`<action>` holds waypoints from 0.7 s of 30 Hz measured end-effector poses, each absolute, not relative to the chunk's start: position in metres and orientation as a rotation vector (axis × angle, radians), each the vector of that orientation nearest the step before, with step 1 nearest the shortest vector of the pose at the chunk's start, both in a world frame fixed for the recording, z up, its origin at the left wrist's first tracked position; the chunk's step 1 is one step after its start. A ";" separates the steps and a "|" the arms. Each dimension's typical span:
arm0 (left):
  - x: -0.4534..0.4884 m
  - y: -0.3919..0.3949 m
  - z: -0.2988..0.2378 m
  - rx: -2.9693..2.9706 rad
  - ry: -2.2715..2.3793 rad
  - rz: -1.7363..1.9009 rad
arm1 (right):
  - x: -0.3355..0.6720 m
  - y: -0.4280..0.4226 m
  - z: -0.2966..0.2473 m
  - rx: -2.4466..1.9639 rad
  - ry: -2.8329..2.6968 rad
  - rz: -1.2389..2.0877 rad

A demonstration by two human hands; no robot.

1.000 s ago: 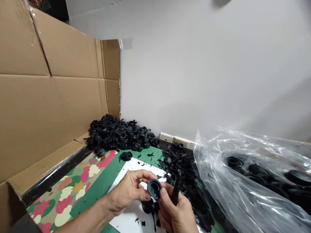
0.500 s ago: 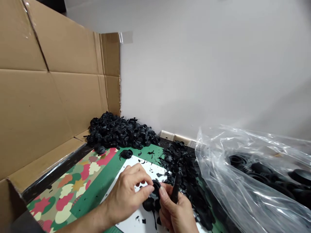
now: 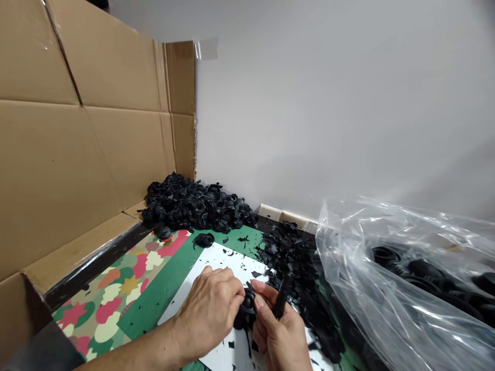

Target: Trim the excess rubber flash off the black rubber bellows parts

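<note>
A small, round, ribbed black rubber piece [image 3: 248,303] sits between the fingertips of the two hands, right of the left hand [image 3: 216,301] and left of the right hand [image 3: 284,327], touching both. Being round, it shows no clear long axis. The right hand grasps it between thumb and forefinger and also holds a slender black tool [image 3: 282,296], whose upper end points toward the back edge of the worktop [image 3: 98,266]. The left hand has its fingers curled against the piece's left side; whether they pinch it is hidden.

Under the hands lies a white rectangular sheet [image 3: 216,257] sprinkled with black specks, upon a green mat [image 3: 164,286]. A camouflage-like sheet in pink, cream and green [image 3: 112,296] covers the mat's left side. A pile of ribbed black rubber pieces [image 3: 193,206] fills the worktop's far left corner; a heap of thin black scraps [image 3: 294,257] runs along the mat's right edge, beside a clear plastic bag [image 3: 348,268] containing larger black parts. Tall brown cardboard [image 3: 85,154] borders the left edge, a plain grey wall [image 3: 294,103] the back.
</note>
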State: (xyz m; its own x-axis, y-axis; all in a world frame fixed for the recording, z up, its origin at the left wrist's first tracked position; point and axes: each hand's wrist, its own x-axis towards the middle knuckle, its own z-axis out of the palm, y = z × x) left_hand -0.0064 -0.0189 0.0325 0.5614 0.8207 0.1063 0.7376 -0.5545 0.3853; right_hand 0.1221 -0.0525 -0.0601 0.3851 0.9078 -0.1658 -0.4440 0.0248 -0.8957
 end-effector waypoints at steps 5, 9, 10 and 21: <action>-0.006 -0.022 0.030 2.678 1.246 0.351 | 0.123 -0.052 -0.060 -1.068 -0.503 1.216; -0.004 -0.024 0.023 2.898 1.193 0.376 | 0.122 -0.052 -0.063 -1.086 -0.516 1.126; -0.003 -0.024 0.022 2.929 1.182 0.377 | 0.122 -0.052 -0.064 -1.094 -0.527 1.108; -0.002 -0.017 0.021 2.901 0.954 0.521 | 0.127 -0.056 -0.052 -1.273 -0.783 0.881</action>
State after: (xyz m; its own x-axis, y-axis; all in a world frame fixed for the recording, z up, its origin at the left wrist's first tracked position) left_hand -0.0020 -0.0168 0.0209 0.7538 0.5840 0.3013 0.5692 -0.8094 0.1446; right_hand 0.1274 -0.0557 -0.0518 0.4632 0.8862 0.0115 -0.1161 0.0735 -0.9905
